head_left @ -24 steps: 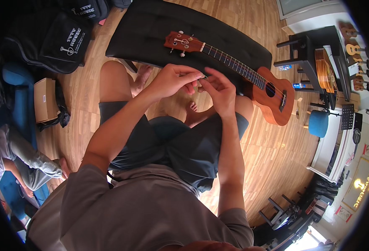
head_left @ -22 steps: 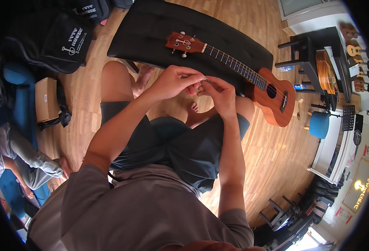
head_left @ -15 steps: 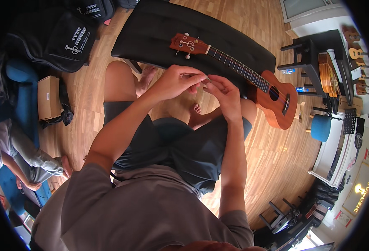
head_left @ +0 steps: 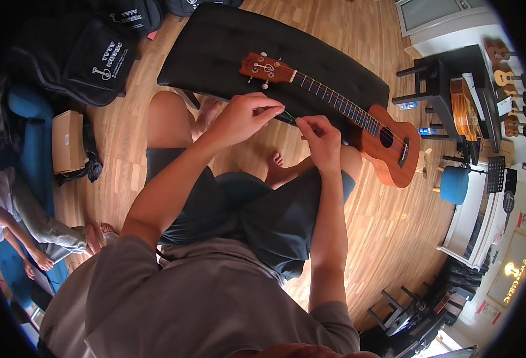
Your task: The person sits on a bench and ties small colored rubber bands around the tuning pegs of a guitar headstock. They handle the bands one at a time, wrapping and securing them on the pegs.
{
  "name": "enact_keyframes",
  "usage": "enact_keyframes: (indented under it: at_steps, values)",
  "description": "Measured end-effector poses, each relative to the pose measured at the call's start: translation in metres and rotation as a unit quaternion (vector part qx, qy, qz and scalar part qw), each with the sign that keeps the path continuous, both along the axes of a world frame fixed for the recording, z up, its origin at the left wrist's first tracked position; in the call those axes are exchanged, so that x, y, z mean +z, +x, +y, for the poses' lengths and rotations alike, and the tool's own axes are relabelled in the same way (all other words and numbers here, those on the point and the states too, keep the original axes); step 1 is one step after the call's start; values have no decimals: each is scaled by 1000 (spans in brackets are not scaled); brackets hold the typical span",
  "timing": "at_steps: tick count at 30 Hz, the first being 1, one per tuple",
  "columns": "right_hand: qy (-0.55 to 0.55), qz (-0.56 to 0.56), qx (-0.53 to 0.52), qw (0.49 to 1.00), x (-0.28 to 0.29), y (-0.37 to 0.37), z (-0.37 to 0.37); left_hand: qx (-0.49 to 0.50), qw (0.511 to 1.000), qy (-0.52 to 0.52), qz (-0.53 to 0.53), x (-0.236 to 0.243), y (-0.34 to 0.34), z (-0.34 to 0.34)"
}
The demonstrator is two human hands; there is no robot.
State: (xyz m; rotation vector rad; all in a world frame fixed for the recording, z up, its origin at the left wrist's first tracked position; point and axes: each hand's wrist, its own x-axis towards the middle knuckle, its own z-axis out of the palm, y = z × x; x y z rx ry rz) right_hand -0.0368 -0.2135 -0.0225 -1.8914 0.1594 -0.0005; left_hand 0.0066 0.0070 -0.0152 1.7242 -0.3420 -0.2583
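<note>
A thin green string [head_left: 290,117] runs across the small gap between my two hands, above my knees. My left hand [head_left: 248,119] pinches one end between thumb and fingertips. The other end is pinched by my right hand [head_left: 322,140], its fingers curled in. Just beyond them a brown ukulele [head_left: 388,164] lies slantwise on a black padded bench [head_left: 215,45], its headstock to the left and its body on the right, beside my right knee. Strings over its fretboard are too fine to count.
Black instrument bags [head_left: 78,56] and a cardboard box [head_left: 69,143] stand at the left. Another person [head_left: 30,221] sits on a blue sofa at the lower left. On the right are a black chair [head_left: 430,80], a blue stool [head_left: 454,184] and a white piano [head_left: 454,250].
My hands have drawn apart from nearly touching, and the green string now shows stretched between them. The seated person's hands at the lower left have shifted.
</note>
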Motion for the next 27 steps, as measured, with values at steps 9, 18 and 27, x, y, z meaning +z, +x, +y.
enact_keyframes:
  at_steps: [9, 18, 27]
  values:
    - [154, 108, 18, 982, 7, -3, -4, -8, 990, -67, 127, 7, 1, 3]
    - [272, 131, 43, 952, 11, -4, -4, -18, 975, -150, 163, -1, 10, 7]
    - [300, 118, 35, 946, 7, -3, -8, -8, 978, -122, 171, 8, 10, 8]
